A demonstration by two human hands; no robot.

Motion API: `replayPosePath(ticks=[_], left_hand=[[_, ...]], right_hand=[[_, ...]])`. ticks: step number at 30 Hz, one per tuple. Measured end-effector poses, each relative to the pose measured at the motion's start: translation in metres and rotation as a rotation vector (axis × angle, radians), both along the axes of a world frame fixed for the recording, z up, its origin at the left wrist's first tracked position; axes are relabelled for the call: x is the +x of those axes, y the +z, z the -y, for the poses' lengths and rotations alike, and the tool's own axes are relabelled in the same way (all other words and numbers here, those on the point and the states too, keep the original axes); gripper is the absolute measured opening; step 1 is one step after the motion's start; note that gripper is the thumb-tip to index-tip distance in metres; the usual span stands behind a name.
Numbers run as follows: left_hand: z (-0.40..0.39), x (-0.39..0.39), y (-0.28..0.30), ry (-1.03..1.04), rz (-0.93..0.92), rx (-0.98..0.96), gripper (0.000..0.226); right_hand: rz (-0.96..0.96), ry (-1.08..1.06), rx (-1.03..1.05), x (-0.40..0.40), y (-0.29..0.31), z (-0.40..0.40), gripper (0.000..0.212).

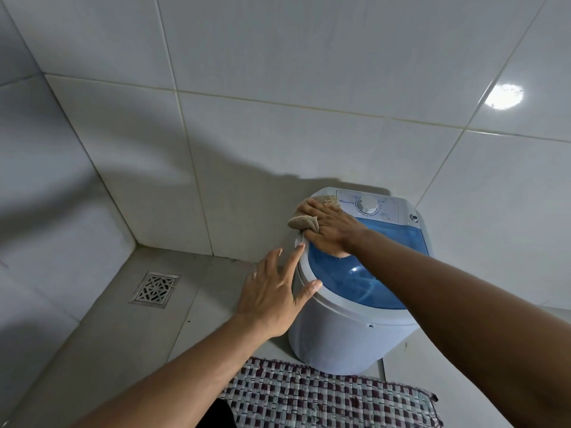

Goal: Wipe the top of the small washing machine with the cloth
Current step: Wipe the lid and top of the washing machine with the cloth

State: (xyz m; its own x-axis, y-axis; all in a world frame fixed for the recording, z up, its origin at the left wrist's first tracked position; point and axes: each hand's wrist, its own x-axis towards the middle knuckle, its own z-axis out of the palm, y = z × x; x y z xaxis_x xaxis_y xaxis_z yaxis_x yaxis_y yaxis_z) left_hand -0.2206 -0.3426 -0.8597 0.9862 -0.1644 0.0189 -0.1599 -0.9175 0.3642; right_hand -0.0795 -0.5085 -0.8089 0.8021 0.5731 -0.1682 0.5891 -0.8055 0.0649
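A small white washing machine [333,338] with a blue see-through lid [370,282] and a white dial [367,206] stands on the floor against the tiled wall. My right hand [330,227] presses a beige cloth [302,222] flat on the machine's top left rim, beside the control panel; part of the cloth is hidden under the hand. My left hand [272,295] rests against the machine's left side with fingers spread, its thumb and forefinger touching the white rim.
A metal floor drain [155,289] sits in the corner at the left. A checked woven mat [324,396] lies on the floor in front of the machine. Glossy tiled walls close in behind and to the left.
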Motion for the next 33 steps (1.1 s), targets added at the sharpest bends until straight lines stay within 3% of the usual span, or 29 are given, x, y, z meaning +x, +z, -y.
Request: replayPosePath(ticks=[5,17,23,25,27,29,33], left_hand=[[-0.004,0.004,0.0,-0.031,-0.002,0.06,0.081],[-0.002,0.009,0.024,-0.051,-0.1,0.282,0.089],[0.0,0.008,0.03,-0.051,-0.148,0.312,0.091],[0.001,0.009,0.032,-0.061,-0.157,0.325,0.088],[0.002,0.009,0.034,-0.064,-0.168,0.33,0.087],[0.002,0.009,0.036,-0.062,-0.172,0.343,0.087],[0.003,0.008,0.039,-0.059,-0.171,0.345,0.093]], right_hand=[[0.056,-0.01,-0.053,0.025,-0.004,-0.001,0.07],[0.119,-0.045,-0.116,0.061,-0.001,-0.005,0.07],[0.061,-0.293,-0.07,0.068,0.013,0.002,0.064],[-0.036,-0.414,0.06,0.061,0.03,0.006,0.064],[-0.145,-0.532,0.318,0.055,0.051,0.012,0.059],[-0.185,-0.674,0.72,0.052,0.076,0.028,0.057],[-0.376,-0.931,1.744,0.032,0.107,0.096,0.045]])
